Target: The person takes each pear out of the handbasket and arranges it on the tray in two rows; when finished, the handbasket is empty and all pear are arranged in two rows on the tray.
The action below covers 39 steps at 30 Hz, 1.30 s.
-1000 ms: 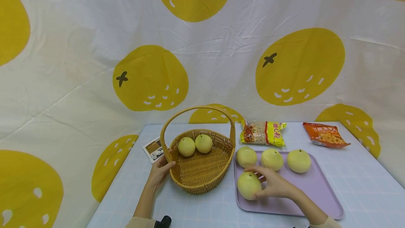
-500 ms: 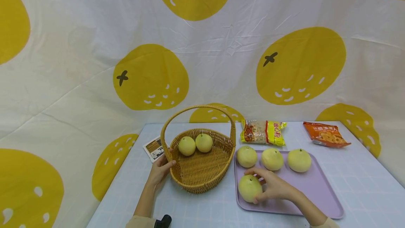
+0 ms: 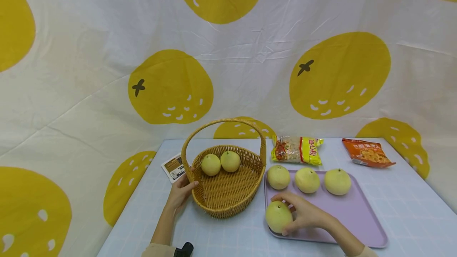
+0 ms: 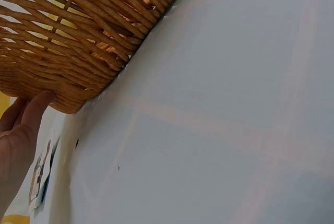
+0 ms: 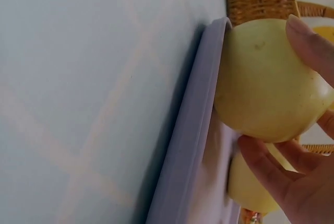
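Currently holding a pale green fruit (image 3: 278, 217) in the right grip (image 3: 303, 212), curled partway round with thumb and fingers on opposite sides, at the near left corner of the purple tray (image 3: 357, 217); hard to tell whether touching it. Also holding the wicker basket (image 3: 225, 193) by its left side, in the left grip (image 3: 180, 194), with two similar fruits (image 3: 211, 165) inside towards the back left and three more fruits (image 3: 307, 180) along the far side of the tray.
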Each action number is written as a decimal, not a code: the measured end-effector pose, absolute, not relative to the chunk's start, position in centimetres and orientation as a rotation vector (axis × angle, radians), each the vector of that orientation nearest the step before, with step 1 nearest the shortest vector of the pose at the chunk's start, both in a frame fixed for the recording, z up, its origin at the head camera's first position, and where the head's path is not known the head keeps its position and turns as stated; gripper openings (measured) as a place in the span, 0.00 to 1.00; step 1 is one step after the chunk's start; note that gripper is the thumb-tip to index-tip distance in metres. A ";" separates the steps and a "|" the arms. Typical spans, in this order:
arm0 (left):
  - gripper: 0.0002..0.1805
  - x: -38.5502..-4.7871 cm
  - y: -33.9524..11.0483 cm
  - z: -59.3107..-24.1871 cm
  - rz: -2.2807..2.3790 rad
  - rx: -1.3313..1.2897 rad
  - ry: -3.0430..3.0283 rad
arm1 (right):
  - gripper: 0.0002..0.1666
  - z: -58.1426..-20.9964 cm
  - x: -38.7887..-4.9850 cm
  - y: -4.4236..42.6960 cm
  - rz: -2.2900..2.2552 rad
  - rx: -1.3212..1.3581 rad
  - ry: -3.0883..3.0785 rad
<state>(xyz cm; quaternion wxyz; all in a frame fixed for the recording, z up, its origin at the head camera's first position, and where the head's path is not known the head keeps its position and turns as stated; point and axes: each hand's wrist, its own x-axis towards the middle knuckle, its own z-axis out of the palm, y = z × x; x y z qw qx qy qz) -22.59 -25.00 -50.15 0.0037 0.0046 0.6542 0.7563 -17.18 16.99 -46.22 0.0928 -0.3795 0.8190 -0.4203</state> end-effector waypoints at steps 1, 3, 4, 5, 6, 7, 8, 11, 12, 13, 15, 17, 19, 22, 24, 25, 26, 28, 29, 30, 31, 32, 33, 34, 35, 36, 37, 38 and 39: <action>0.36 -22.6 -25.0 -50.2 2.366 0.021 2.060 | 0.45 -46.2 -17.2 16.9 -1.245 -1.136 2.435; 0.36 -22.6 -25.0 -50.2 2.362 0.028 2.071 | 0.45 -46.2 -17.2 16.9 -1.243 -1.132 2.437; 0.36 -22.6 -25.0 -50.2 2.361 0.032 2.075 | 0.45 -46.2 -17.1 16.9 -1.242 -1.127 2.434; 0.36 -22.6 -25.0 -50.2 2.359 0.037 2.080 | 0.45 -46.2 -17.1 16.9 -1.239 -1.123 2.429; 0.35 -22.6 -25.0 -50.2 2.359 0.040 2.081 | 0.46 -46.1 -17.1 16.9 -1.234 -1.120 2.424; 0.35 -22.6 -25.0 -50.2 2.359 0.039 2.079 | 0.46 -46.0 -17.1 17.0 -1.224 -1.121 2.422; 0.35 -22.6 -25.0 -50.2 2.363 0.034 2.071 | 0.47 -45.8 -17.1 17.0 -1.215 -1.124 2.419; 0.35 -22.6 -25.0 -50.2 2.365 0.016 2.049 | 0.48 -45.3 -17.2 17.1 -1.193 -1.155 2.409; 0.35 -22.6 -25.0 -50.2 2.365 0.012 2.041 | 0.48 -45.0 -17.3 17.1 -1.190 -1.172 2.410; 0.35 -22.6 -25.0 -50.2 2.365 0.009 2.035 | 0.47 -44.8 -17.4 17.1 -1.184 -1.186 2.416; 0.34 -22.6 -25.0 -50.2 2.362 0.010 2.034 | 0.47 -44.2 -17.7 16.9 -1.169 -1.208 2.432; 0.34 -22.6 -25.0 -50.2 2.361 0.009 2.036 | 0.45 -43.6 -18.1 16.7 -1.138 -1.212 2.461; 0.34 -22.6 -25.0 -50.2 2.361 0.009 2.044 | 0.45 -43.0 -18.5 16.3 -1.111 -1.199 2.485; 0.34 -22.6 -25.0 -50.2 2.365 0.017 2.056 | 0.43 -41.8 -19.4 15.7 -1.099 -1.212 2.524; 0.35 -22.6 -25.0 -50.2 2.365 0.022 2.064 | 0.41 -41.1 -20.0 15.2 -1.112 -1.226 2.544; 0.35 -22.6 -25.0 -50.1 2.367 0.022 2.062 | 0.41 -40.7 -20.3 14.9 -1.117 -1.236 2.560; 0.35 -22.6 -25.0 -50.1 2.370 0.018 2.058 | 0.41 -40.3 -20.7 14.6 -1.123 -1.243 2.573; 0.34 -22.6 -25.0 -50.1 2.369 0.013 2.054 | 0.40 -39.6 -21.3 14.0 -1.153 -1.243 2.572; 0.34 -22.6 -25.0 -50.0 2.373 0.005 2.046 | 0.40 -39.3 -21.7 13.6 -1.164 -1.248 2.576; 0.34 -22.6 -25.0 -50.0 2.374 0.001 2.041 | 0.40 -39.0 -22.0 13.2 -1.171 -1.259 2.579; 0.34 -22.6 -25.0 -49.9 2.377 -0.008 2.031 | 0.40 -38.7 -22.4 12.8 -1.182 -1.277 2.577; 0.34 -22.6 -25.0 -49.9 2.378 -0.014 2.028 | 0.40 -38.5 -22.7 12.4 -1.182 -1.299 2.582; 0.34 -22.6 -25.0 -49.9 2.374 -0.011 2.031 | 0.40 -38.2 -23.0 12.0 -1.181 -1.318 2.585; 0.34 -22.6 -25.0 -49.9 2.379 -0.022 2.022 | 0.40 -38.1 -23.3 11.6 -1.167 -1.339 2.596; 0.34 -22.6 -25.0 -49.9 2.376 -0.026 2.022 | 0.40 -37.9 -23.6 11.2 -1.150 -1.349 2.609; 0.34 -22.6 -25.0 -49.9 2.375 -0.027 2.019 | 0.41 -37.7 -23.9 10.8 -1.139 -1.360 2.613; 0.34 -22.6 -25.0 -49.9 2.372 -0.025 2.021 | 0.41 -37.6 -24.2 10.4 -1.124 -1.369 2.620; 0.34 -22.6 -25.0 -49.9 2.370 -0.020 2.023 | 0.41 -37.5 -24.5 10.1 -1.112 -1.369 2.624; 0.34 -22.6 -25.0 -49.9 2.369 -0.018 2.024 | 0.41 -37.4 -24.9 9.7 -1.110 -1.367 2.617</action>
